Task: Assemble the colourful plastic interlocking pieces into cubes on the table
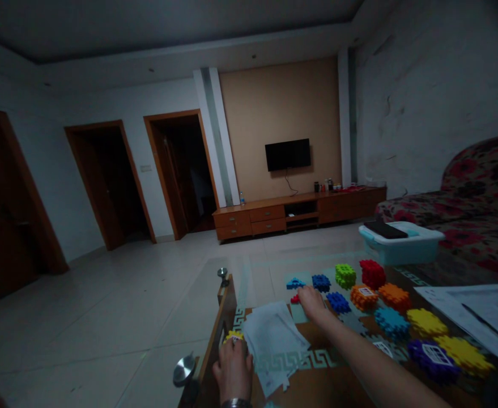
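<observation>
My left hand [234, 371] is closed around a yellow interlocking block [234, 335] with a white label, at the left edge of the glass-topped table. My right hand [312, 303] reaches across the table, its fingers closed at a small red interlocking piece [294, 299], mostly covered by the hand. Just beyond it lie a light-blue triangular piece [295, 283] and a dark-blue block [320, 283]. Another blue block [337, 302] sits right of the hand. Between my hands are loose papers [272, 331].
Toward the right stand green [345, 275], red [372, 273], orange [395, 297], teal [392, 322], yellow [426, 322] and purple [433, 360] blocks. Behind them is a lidded light-blue box [401, 243] bearing a dark flat object. A pen rests on white sheets [482, 311] at the right.
</observation>
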The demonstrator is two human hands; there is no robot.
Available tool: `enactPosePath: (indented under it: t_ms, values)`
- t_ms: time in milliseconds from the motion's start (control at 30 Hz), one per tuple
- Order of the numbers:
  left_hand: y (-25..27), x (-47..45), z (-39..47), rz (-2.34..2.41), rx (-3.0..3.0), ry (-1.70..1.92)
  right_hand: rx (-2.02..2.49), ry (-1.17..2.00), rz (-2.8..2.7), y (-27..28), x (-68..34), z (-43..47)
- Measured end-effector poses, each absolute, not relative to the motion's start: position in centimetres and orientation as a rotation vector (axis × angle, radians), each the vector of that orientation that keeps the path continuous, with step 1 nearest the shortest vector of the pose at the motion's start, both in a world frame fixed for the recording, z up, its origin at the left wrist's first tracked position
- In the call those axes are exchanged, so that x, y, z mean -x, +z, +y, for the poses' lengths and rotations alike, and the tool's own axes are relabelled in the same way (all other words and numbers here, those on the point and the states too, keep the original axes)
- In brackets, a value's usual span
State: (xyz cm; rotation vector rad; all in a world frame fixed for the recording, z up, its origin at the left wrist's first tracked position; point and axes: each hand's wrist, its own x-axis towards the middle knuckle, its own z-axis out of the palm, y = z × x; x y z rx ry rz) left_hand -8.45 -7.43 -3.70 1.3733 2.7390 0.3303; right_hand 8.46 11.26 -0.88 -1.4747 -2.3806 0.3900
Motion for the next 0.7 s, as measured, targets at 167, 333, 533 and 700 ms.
enactPosePath:
  t_ms: [167,333,533,700]
  values:
    - [-4.6,5.8,-7.4,2.405,-1.535,0.475,1.353,0.413,-2.485,-0.2,-8.7,7.4]
    - [-6.2,5.8,-7.9,2.226,-1.543,0.968,1.088,0.635,-2.574,-2.0,-8.2,2.4]
    - [-7.0,8.0,-7.7,2.344,-1.534,1.298,0.937,0.595,-2.559,-3.7,-4.7,-0.9]
    - [-8.9,9.0,-6.6,2.345,-1.736,1.347,0.9,0.441,-2.674,-3.8,-3.5,0.2]
